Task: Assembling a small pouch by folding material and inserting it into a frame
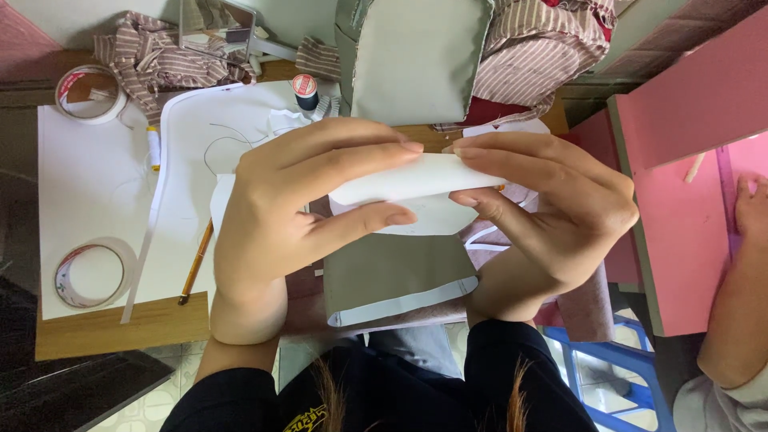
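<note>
Both hands meet above the lap: left hand (pixel 292 212) and right hand (pixel 544 212) each close a pinching grip on a folded white paper piece (pixel 416 182), pressing its crease, over grey-green fabric (pixel 392 276) beside the bench (pixel 120 324).

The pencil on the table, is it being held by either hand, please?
No, the pencil lies on the white sheet, while both hands grip a folded white piece.

Above the fingers (pixel 376 152): grey fabric box (pixel 420 56) and thread spool (pixel 304 90) close, tight gap. Left of them: white sheet (pixel 88 184) open, edged by two tape rolls (pixel 90 272) and a pencil (pixel 196 262). Below: grey fabric piece (pixel 392 276) lies flat, passable. Right: pink board (pixel 688 232) and another person's arm (pixel 736 312) block.
</note>
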